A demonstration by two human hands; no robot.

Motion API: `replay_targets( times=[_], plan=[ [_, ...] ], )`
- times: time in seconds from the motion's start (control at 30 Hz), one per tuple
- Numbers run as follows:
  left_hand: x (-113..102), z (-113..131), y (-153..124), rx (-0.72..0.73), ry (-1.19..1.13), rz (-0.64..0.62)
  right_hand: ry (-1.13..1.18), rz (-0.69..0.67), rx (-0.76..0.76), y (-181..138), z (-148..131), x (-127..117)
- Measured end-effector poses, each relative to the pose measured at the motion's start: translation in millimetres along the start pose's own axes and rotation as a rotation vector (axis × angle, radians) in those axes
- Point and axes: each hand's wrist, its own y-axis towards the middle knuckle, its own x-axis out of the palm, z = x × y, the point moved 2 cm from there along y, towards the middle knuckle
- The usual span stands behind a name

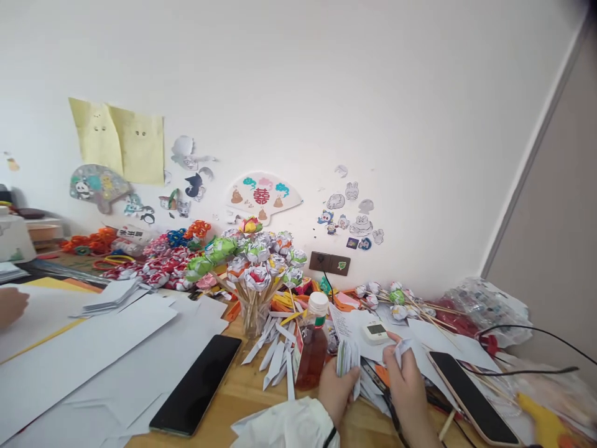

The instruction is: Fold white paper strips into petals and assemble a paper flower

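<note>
My left hand (336, 391), at the end of a white sleeve (289, 426), is closed round a small stack of folded paper (347, 361). Between the thumb and fingers of my right hand (409, 387) is a small piece of folded white paper (402, 350). A bottle of reddish-brown liquid (311, 351) with a white cap stands just left of the stack. Behind my right hand sits a white digital timer (374, 333). Folded white paper strips (276, 354) lie left of the bottle, near a jar (255, 316) of paper flowers (259, 255) on sticks.
A black phone (198, 382) lies on the left, a second phone (473, 395) on the right. White paper sheets (93, 348) cover the left side, where another person's hand (13, 306) rests. A yellow glue gun (541, 420) and black cable (532, 330) are at right.
</note>
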Motion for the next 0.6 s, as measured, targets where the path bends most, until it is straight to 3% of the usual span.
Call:
replay_targets(
  times=[0.13,0.37,0.47,0.6],
  plan=[
    [0,-2,1,0.044,0.052,0.027,0.002,-0.136,0.091,-4,27,4],
    [0,-8,5,0.188,0.021,-0.003,-0.105,-0.316,-0.021,-13,27,18],
    [1,-7,4,0.196,-0.015,-0.027,-0.143,-0.302,-0.03,-14,24,19],
    [1,1,-2,0.16,-0.015,-0.036,-0.025,-0.217,0.022,-14,18,18]
  ],
)
